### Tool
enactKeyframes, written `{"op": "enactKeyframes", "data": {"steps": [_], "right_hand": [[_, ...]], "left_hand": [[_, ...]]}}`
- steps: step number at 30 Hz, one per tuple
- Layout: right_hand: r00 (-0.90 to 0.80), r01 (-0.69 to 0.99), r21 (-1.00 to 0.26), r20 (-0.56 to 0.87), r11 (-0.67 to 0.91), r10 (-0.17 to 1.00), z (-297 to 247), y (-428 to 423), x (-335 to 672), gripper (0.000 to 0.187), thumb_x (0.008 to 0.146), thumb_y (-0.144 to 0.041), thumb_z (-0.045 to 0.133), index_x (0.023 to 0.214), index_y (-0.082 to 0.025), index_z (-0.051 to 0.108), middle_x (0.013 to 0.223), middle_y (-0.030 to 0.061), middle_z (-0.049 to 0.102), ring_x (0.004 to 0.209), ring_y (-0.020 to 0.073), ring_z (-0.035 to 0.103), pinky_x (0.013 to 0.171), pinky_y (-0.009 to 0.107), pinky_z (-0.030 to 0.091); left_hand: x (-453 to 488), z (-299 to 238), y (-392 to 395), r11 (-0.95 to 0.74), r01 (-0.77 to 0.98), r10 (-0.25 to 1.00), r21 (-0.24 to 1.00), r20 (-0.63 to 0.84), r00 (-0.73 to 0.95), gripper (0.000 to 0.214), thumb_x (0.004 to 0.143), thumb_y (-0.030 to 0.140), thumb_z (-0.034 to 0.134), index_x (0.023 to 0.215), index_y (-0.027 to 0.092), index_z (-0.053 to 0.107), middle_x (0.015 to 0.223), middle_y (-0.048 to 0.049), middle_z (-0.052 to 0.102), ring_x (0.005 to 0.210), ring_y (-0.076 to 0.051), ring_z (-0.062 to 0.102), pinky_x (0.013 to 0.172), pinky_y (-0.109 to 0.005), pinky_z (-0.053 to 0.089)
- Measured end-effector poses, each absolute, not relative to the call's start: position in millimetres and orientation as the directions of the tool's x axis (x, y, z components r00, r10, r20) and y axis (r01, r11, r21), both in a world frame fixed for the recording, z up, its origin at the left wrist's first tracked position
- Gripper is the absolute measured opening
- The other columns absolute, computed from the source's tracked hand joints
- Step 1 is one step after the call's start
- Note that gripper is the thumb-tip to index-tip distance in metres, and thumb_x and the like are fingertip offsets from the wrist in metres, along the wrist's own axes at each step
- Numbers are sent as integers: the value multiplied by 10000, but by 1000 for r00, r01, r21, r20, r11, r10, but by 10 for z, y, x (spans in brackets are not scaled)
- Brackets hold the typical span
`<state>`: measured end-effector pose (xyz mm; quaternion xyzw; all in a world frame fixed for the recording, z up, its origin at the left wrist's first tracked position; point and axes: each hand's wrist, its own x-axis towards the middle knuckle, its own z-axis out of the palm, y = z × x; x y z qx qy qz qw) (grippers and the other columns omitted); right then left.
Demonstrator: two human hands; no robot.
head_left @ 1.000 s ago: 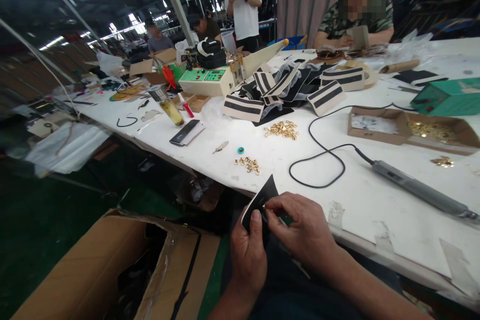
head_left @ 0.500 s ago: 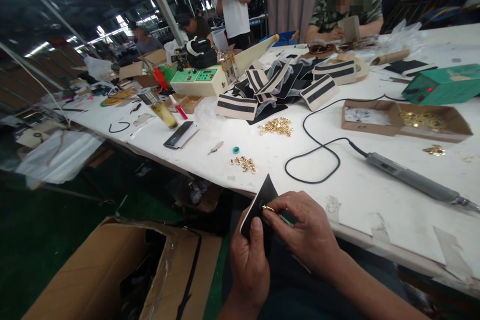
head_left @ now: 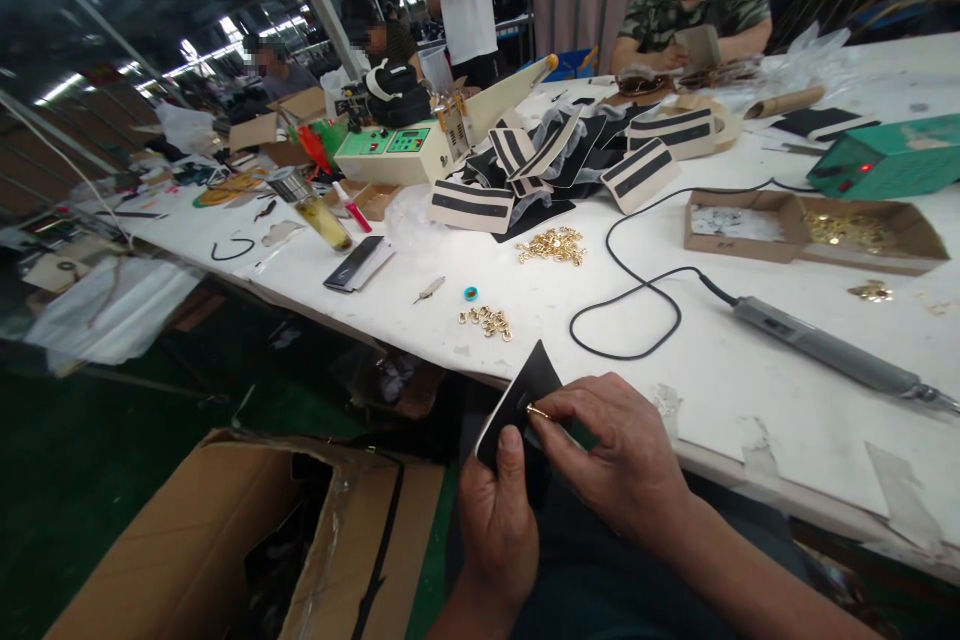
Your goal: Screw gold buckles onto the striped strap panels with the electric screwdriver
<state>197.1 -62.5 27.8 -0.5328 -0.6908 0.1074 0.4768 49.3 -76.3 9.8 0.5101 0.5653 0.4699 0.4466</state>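
My left hand is closed on a black flat panel with a pale edge, thumb pressed on its face. Between the thumb and forefinger of my right hand is a small gold metal fitting, held against the panel's black face. Its exact shape is partly covered by my fingers. Just beyond, on the white table, lie a small group of gold fittings and a small turquoise round container. A bigger heap of gold fittings sits farther back.
A grey corded hand tool lies on the right, near a green box and cardboard trays. Striped panels are piled mid-table. An open carton stands at lower left. A co-worker in camouflage sits opposite.
The view has shifted slightly. Both hands keep nearly the same hold; the panel and the gold fitting between my right fingers stay together.
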Motion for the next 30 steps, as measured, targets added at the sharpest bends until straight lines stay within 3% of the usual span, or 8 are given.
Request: {"op": "enactKeyframes", "data": {"steps": [8, 13, 17, 21, 24, 27, 30], "right_hand": [[-96, 665, -588, 543, 460, 834, 243, -634, 2029, 128, 1001, -234, 628, 899, -225, 705, 805, 24, 737, 728, 172, 652, 729, 356, 403], [-134, 640, -607, 516, 471, 846, 221, -637, 2089, 82, 1015, -216, 624, 983, -227, 699, 894, 23, 752, 790, 174, 667, 762, 354, 418], [-69, 634, -626, 539, 454, 839, 202, -659, 2068, 67, 997, -194, 664, 980, -232, 717, 887, 4, 765, 789, 164, 686, 761, 346, 430], [66, 648, -645, 578, 406, 813, 170, -698, 2037, 31, 980, -239, 716, 955, -236, 734, 869, 1, 787, 768, 162, 714, 790, 352, 456], [71, 670, -622, 597, 405, 799, 165, -719, 2021, 56, 983, -234, 710, 932, -236, 734, 834, 1, 783, 763, 169, 718, 800, 366, 459], [27, 684, -583, 620, 438, 784, 179, -744, 1991, 74, 985, -172, 677, 1006, -226, 725, 888, 12, 783, 797, 175, 713, 817, 382, 458], [-15, 678, -576, 610, 456, 792, 204, -805, 1964, 216, 968, -143, 633, 1164, -217, 685, 1024, 49, 773, 903, 210, 703, 872, 417, 464]], "left_hand": [[475, 1, -843, 11, 183, 997, 983, 3, -75, 524, 990, 585, 572, 1300, 198, 744, 1246, -137, 769, 1222, -338, 681, 1101, -431, 509], [484, -39, -880, 14, 196, 999, 981, -6, -38, 512, 1014, 566, 540, 1348, 222, 720, 1296, -129, 749, 1230, -327, 677, 1115, -425, 493], [513, -23, -900, 11, 154, 999, 988, -6, -32, 533, 998, 582, 565, 1372, 228, 704, 1327, -127, 734, 1291, -334, 644, 1129, -417, 482], [536, -21, -929, 33, 184, 999, 982, -25, -46, 552, 1010, 592, 531, 1373, 211, 696, 1284, -135, 749, 1227, -331, 677, 1119, -433, 488], [549, 5, -947, 56, 191, 997, 980, -46, -55, 579, 995, 611, 543, 1373, 198, 694, 1257, -144, 757, 1218, -345, 677, 1120, -444, 485], [564, 86, -958, 59, 151, 997, 987, -50, -65, 654, 937, 668, 598, 1378, 195, 690, 1266, -158, 750, 1266, -379, 647, 1123, -451, 484], [579, 180, -973, 23, 120, 999, 993, -20, -28, 770, 884, 740, 608, 1419, 188, 653, 1310, -176, 725, 1310, -412, 613, 1122, -460, 485]]}}
